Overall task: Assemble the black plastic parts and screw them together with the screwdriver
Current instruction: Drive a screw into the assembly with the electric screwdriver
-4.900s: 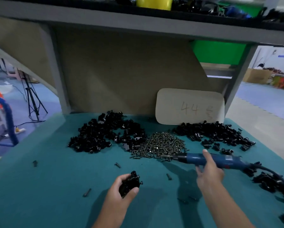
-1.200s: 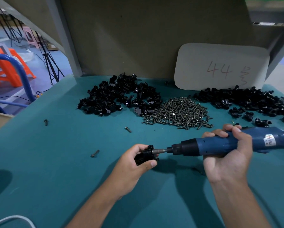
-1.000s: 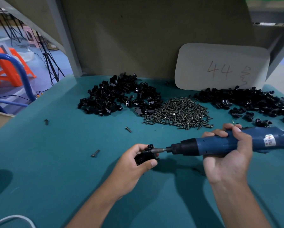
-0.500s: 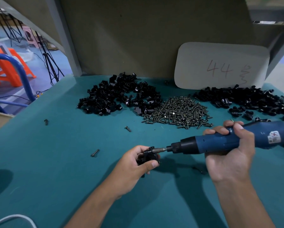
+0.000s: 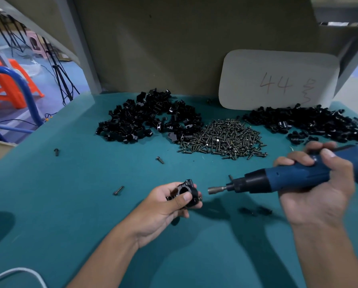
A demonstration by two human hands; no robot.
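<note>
Two hands busy; left hand (image 5: pixel 163 206) fingers curl round black clamp assembly (image 5: pixel 186 193); right hand (image 5: pixel 317 183) wraps electric screwdriver (image 5: pixel 277 179), bit just beside clamp, apart; likely between screws; next needs fresh screw from screw pile (image 5: pixel 223 140).

— How are the hands?
— Left hand (image 5: pixel 163 206) is curled, thumb on top, pinching something, forearm reaching in from near left.
— Right hand (image 5: pixel 317 188)?
— Fingers wrapped, gripping, palm up.

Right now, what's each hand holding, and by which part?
Left hand pinches the assembled black plastic clamp part around its round body. Right hand grips the blue electric screwdriver by its barrel, bit clear of the part.
</note>
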